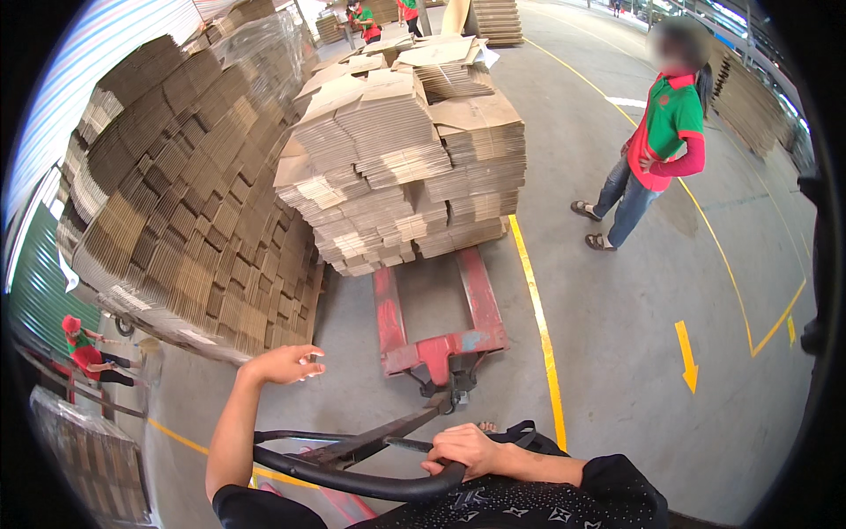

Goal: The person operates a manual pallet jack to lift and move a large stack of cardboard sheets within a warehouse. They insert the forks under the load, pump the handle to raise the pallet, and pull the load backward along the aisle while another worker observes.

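My right hand [467,448] is wrapped round the right end of the black loop handle [352,481] of a pallet jack. My left hand [286,364] is raised off the handle with loosely bent fingers and nothing in them, near the lower corner of the big cardboard stack on the left. Ahead of me the jack's red forks [434,350] run under a load of flattened cardboard boxes [379,132]. These lie in strapped bundles, with a few loose-looking ones on top. A dark steering bar [383,434] joins the handle to the fork frame.
A tall stack of flattened cardboard [194,212] stands close on the left. To the right a person [656,141] in green and red stands, arms bent. A yellow floor line [538,326] passes beside the jack. Another person [84,348] is at the far left; more people are behind the load.
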A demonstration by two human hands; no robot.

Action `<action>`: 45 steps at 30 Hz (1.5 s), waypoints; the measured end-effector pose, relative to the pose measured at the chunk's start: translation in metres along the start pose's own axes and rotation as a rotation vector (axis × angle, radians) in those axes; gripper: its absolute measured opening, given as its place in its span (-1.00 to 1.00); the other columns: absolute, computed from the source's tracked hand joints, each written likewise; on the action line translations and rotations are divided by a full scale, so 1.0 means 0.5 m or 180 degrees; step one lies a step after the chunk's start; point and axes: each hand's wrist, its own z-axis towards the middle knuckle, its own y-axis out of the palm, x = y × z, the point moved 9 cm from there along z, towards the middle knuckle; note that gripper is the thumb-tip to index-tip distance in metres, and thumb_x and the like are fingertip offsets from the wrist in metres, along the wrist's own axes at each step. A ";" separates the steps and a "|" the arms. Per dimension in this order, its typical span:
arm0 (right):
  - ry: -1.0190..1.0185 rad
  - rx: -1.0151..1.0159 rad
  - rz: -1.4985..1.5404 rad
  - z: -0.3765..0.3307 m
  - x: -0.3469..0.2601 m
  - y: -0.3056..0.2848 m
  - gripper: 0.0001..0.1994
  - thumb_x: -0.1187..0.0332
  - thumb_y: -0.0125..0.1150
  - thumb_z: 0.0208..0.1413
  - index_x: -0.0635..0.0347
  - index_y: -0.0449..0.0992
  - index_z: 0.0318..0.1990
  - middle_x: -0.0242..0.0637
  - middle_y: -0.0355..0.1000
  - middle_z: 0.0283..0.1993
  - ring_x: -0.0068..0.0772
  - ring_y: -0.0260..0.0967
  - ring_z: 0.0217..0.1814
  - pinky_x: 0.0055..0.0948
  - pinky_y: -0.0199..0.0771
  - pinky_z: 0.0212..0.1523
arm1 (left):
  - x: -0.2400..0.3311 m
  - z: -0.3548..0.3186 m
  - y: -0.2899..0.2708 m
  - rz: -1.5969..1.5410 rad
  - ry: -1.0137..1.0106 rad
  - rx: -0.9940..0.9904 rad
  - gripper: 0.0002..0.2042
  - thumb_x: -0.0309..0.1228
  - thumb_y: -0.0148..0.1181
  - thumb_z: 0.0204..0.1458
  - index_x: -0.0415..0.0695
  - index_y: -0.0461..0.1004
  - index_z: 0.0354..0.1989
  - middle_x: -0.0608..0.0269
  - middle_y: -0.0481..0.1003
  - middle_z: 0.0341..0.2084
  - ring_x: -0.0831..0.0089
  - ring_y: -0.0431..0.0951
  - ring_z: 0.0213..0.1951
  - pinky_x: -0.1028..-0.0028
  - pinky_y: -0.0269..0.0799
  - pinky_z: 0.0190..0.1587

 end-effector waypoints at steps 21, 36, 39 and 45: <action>0.0030 -0.0069 -0.0058 0.001 0.001 -0.002 -0.83 0.40 0.40 0.06 0.14 0.47 -0.41 -0.31 0.33 -0.52 -0.24 0.34 -0.56 -0.29 0.30 -0.55 | -0.002 -0.002 -0.006 -0.0051 0.0085 0.0101 -0.39 0.08 0.14 0.25 -0.09 0.37 0.32 0.09 0.64 -0.14 0.31 0.67 -0.17 0.33 0.52 -0.04; 0.0049 -0.0047 -0.0034 0.003 0.001 -0.002 -0.84 0.39 0.40 0.07 0.14 0.47 -0.40 -0.31 0.34 -0.51 -0.24 0.36 -0.55 -0.29 0.33 -0.54 | -0.003 -0.005 -0.009 -0.0051 0.0091 0.0086 -0.39 0.07 0.14 0.25 -0.08 0.36 0.33 0.06 0.64 -0.09 0.28 0.67 -0.14 0.32 0.52 -0.01; 0.0099 -0.0064 0.0029 0.005 0.001 -0.002 -0.83 0.39 0.40 0.07 0.14 0.47 -0.40 -0.31 0.35 -0.51 -0.24 0.36 -0.55 -0.29 0.33 -0.54 | -0.003 -0.006 -0.009 -0.0031 0.0072 0.0092 -0.39 0.06 0.14 0.25 -0.09 0.36 0.33 0.06 0.64 -0.10 0.28 0.67 -0.14 0.32 0.52 -0.01; 0.0086 -0.0042 -0.0007 0.005 -0.001 -0.001 -0.84 0.40 0.39 0.08 0.13 0.47 -0.40 -0.31 0.35 -0.51 -0.24 0.36 -0.55 -0.28 0.31 -0.55 | -0.003 -0.006 -0.007 -0.0012 0.0115 0.0011 -0.41 0.01 0.13 0.31 -0.14 0.31 0.34 0.08 0.65 -0.06 0.36 0.66 -0.12 0.37 0.55 -0.02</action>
